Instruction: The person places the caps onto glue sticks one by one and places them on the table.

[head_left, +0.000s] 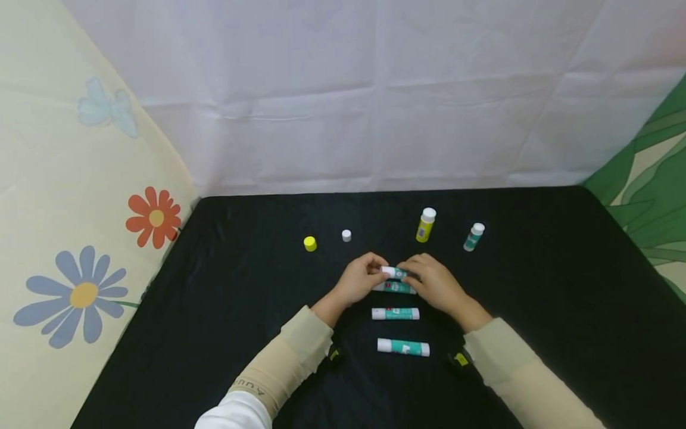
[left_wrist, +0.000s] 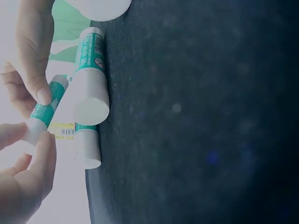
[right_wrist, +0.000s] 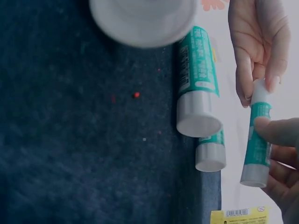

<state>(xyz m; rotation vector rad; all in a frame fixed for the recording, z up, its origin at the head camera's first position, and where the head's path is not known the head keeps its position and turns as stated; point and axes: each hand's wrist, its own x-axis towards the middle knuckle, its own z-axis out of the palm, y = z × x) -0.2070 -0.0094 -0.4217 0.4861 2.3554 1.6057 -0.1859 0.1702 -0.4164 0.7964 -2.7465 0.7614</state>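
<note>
Above the black table, both hands hold one white-and-teal glue stick (head_left: 395, 273) raised off the cloth. My left hand (head_left: 356, 281) pinches its white cap (left_wrist: 35, 131) between thumb and fingers. Around the teal body, my right hand (head_left: 438, 287) grips with thumb and fingers, as the right wrist view shows best. Just beneath the hands lies another glue stick (head_left: 395, 287), partly hidden by them. Two more lie crosswise nearer the body: a middle glue stick (head_left: 395, 314) and a front glue stick (head_left: 404, 347).
Beyond the hands stand a yellow glue stick (head_left: 425, 225) with a white top and a small teal one (head_left: 474, 237). Left of them sit a loose yellow cap (head_left: 309, 243) and a white cap (head_left: 346, 236). A white curtain (head_left: 300, 149) hangs behind the black table (head_left: 241, 268).
</note>
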